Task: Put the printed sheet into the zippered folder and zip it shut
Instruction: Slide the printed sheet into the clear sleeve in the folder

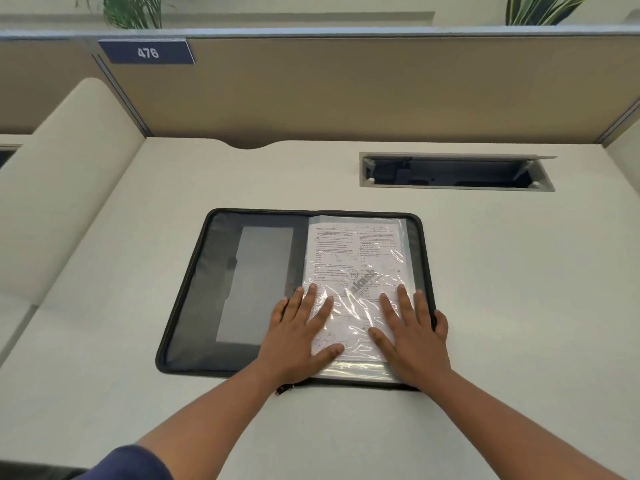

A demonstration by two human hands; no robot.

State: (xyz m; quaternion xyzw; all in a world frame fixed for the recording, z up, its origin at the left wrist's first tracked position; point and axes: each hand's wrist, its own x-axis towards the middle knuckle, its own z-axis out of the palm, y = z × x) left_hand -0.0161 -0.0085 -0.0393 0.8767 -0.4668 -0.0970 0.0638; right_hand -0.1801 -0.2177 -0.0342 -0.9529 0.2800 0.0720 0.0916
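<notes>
Pale desk [485, 271] held the open folder [214, 306]. Both hands, left [298, 336] and right [412, 336], lay flat and open on the sheet [356, 258] in its right half. Its long side ran away from them; the zipper pull [284, 389] sat nearest the left wrist.

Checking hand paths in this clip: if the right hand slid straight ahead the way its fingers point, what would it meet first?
The right hand lies flat on the plastic sleeve over the printed sheet; sliding forward, it would probably first reach the zippered folder's far rim.
</notes>
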